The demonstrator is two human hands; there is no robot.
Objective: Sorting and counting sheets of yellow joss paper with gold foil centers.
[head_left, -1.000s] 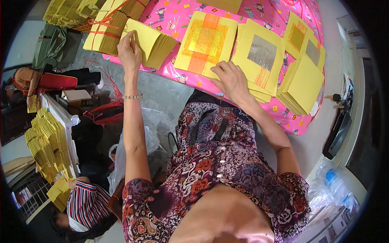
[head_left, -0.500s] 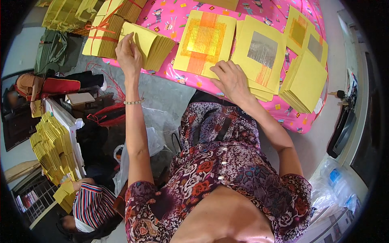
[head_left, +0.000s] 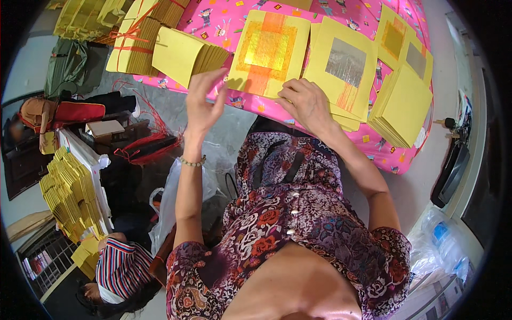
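Note:
My left hand (head_left: 204, 100) is raised with its fingers spread, empty, just below a fanned stack of yellow paper sheets (head_left: 186, 52) at the table's near edge. My right hand (head_left: 306, 102) rests palm down on the near edge of a yellow sheet stack with a silver foil square (head_left: 344, 64). Between the hands lies a yellow sheet with a gold and orange foil square (head_left: 269, 50). All of this lies on a pink patterned tablecloth (head_left: 368, 144).
A tied bundle of yellow sheets (head_left: 136, 45) sits at the table's left end, and another plain yellow stack (head_left: 402, 106) at the right. More yellow paper (head_left: 69, 197) is piled at lower left, beside a person in a striped shirt (head_left: 122, 266). Bags lie on the floor.
My left hand has come off the fanned yellow stack and drawn back toward me, now empty with fingers apart. My right hand stays on the silver-foil stack.

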